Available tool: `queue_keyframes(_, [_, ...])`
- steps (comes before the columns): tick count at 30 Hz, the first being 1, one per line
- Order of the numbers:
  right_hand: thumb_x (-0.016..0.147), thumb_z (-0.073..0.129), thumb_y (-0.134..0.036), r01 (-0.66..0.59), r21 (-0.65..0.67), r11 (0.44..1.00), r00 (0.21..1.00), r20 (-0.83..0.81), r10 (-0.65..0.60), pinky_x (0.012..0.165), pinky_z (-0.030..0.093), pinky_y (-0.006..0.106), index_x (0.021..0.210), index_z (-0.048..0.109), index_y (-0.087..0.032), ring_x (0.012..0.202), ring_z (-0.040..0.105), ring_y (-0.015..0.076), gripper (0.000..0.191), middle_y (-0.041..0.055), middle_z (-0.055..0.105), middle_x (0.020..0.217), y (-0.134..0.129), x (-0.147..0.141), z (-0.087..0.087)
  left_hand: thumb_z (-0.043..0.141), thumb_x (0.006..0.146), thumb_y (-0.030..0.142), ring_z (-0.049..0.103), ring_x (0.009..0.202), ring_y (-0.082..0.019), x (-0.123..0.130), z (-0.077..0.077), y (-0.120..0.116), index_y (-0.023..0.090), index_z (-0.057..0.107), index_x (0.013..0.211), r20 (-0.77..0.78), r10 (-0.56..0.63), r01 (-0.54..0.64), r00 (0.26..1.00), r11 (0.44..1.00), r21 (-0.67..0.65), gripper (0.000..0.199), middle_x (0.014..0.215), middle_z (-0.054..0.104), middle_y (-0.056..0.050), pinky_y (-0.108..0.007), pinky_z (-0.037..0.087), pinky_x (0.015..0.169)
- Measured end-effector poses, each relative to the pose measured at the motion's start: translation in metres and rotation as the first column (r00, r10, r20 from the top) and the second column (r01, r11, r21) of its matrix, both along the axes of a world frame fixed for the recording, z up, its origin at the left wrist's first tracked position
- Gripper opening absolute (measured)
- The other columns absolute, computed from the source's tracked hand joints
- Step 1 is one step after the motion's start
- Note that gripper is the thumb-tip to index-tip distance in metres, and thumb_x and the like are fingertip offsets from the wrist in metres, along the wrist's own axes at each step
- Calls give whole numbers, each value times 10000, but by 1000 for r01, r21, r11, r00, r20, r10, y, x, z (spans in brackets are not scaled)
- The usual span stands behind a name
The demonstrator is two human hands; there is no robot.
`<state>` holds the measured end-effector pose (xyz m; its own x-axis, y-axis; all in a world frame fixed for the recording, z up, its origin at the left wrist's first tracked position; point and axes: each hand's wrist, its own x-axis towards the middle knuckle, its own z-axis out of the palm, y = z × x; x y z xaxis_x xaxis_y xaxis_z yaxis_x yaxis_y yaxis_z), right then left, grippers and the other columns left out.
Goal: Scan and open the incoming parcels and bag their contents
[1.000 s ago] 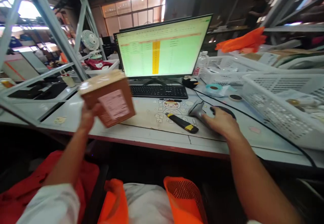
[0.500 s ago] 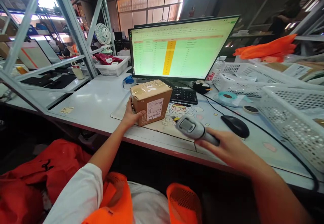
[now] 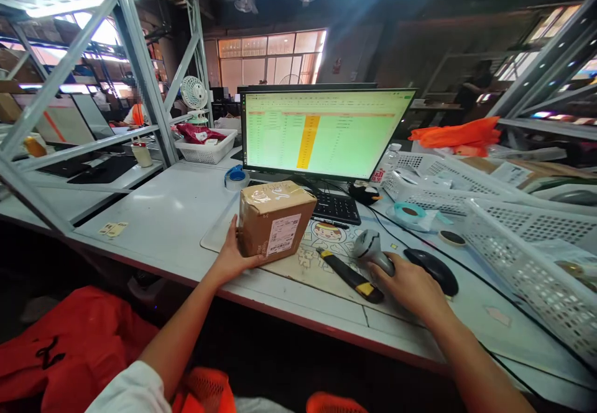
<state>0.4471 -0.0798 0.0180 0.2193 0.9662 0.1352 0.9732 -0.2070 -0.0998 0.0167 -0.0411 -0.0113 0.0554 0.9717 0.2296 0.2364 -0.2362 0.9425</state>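
Observation:
A taped cardboard box point(image 3: 254, 229) stands on the desk mat, a white printed label point(image 3: 283, 235) on the side facing me. My left hand point(image 3: 233, 255) grips its left side, thumb along the lower front and fingers partly hidden behind the edge. In my right hand point(image 3: 413, 282) is a grey barcode scanner point(image 3: 370, 246), held by its handle low over the mat, its head pointing left and away from me. Between box and scanner lies a black and yellow utility knife point(image 3: 347, 273). A black computer mouse point(image 3: 433, 270) sits just right of my right hand.
Behind the box are a keyboard point(image 3: 339, 206) and a lit monitor point(image 3: 321, 130). Blue tape point(image 3: 236, 178) lies left of them. White baskets point(image 3: 527, 229), a teal roll point(image 3: 409, 213) and a black cable line the right. Metal frame posts point(image 3: 135, 46) rise at left.
My right hand has drawn the scanner rightward, away from the box, uncovering the utility knife. My left hand stays on the box. The view has tilted up.

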Motion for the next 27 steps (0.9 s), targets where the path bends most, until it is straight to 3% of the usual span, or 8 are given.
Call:
queue_keyframes(4, [939, 461, -570, -18, 49, 999, 1000, 0, 18, 864, 573, 512, 1354, 646, -44, 1070, 701, 416, 695, 269, 712, 1200, 3, 14, -11, 924, 686, 529, 444, 1464, -397, -36, 46, -9, 352, 184, 1676, -237, 159, -128, 958, 982, 141, 1249, 1610, 432, -137, -597, 367, 1229])
queue_keyframes(7, [954, 435, -565, -25, 245, 969, 999, -18, 30, 951, 557, 503, 1392, 618, -40, 1139, 676, 392, 708, 238, 698, 1242, 20, 8, 17, 838, 793, 516, 468, 1440, -385, -48, 85, -11, 302, 413, 1590, -451, 196, -63, 871, 954, 293, 929, 1536, 529, -118, -603, 364, 1230])
queue_keyframes(9, [975, 437, -480, -58, 321, 945, 998, -18, 67, 977, 541, 451, 1445, 588, -70, 1124, 680, 346, 642, 196, 710, 1222, 47, -6, 42, 807, 832, 501, 442, 1460, -377, -46, 95, -6, 280, 442, 1568, -518, 196, 3, 833, 934, 358, 851, 1554, 513, -119, -607, 347, 1242])
queue_keyframes(11, [992, 443, -375, -141, 172, 975, 989, -29, 148, 932, 543, 393, 1482, 575, -97, 1018, 707, 298, 578, 153, 750, 1090, 83, -22, 60, 818, 831, 488, 332, 1541, -374, -40, 87, 0, 292, 383, 1598, -490, 199, 27, 849, 909, 416, 903, 1666, 369, -117, -604, 284, 1279])
queue_keyframes(14, [974, 501, -258, -228, -151, 962, 973, -56, 222, 967, 526, 351, 1511, 570, -106, 1055, 708, 279, 562, 140, 769, 1078, 134, -40, 62, 870, 791, 469, 156, 1617, -359, -35, 51, 6, 338, 164, 1672, -305, 155, -23, 940, 918, 396, 1136, 1765, 87, -108, -571, 226, 1309])
queue_keyframes(19, [922, 530, -159, -189, -235, 954, 982, -15, 191, 1090, 482, 368, 1506, 586, -90, 1259, 648, 301, 591, 187, 676, 1367, 176, -44, 34, 934, 717, 500, 346, 1552, -349, -42, -9, 4, 375, -139, 1659, -31, 30, -30, 999, 1000, -6, 1434, 1712, 242, -163, -574, 321, 1267])
queue_keyframes(22, [903, 565, -172, -200, -282, 938, 978, 0, 209, 1114, 475, 348, 1430, 664, -97, 1282, 642, 297, 541, 171, 665, 1392, 186, -40, 24, 933, 715, 518, 323, 1563, -343, -45, -19, 4, 341, -69, 1674, -27, -5, 3, 1000, 997, -76, 1398, 1688, 301, -162, -564, 289, 1284])
queue_keyframes(27, [933, 545, -190, -209, -286, 935, 975, 18, 223, 1150, 450, 378, 1519, 578, -98, 1327, 615, 312, 594, 191, 630, 1433, 202, -43, 27, 931, 719, 510, 359, 1545, -343, -44, -17, 7, 332, -60, 1674, -25, -38, 36, 999, 998, -52, 1388, 1661, 357, -163, -571, 269, 1291])
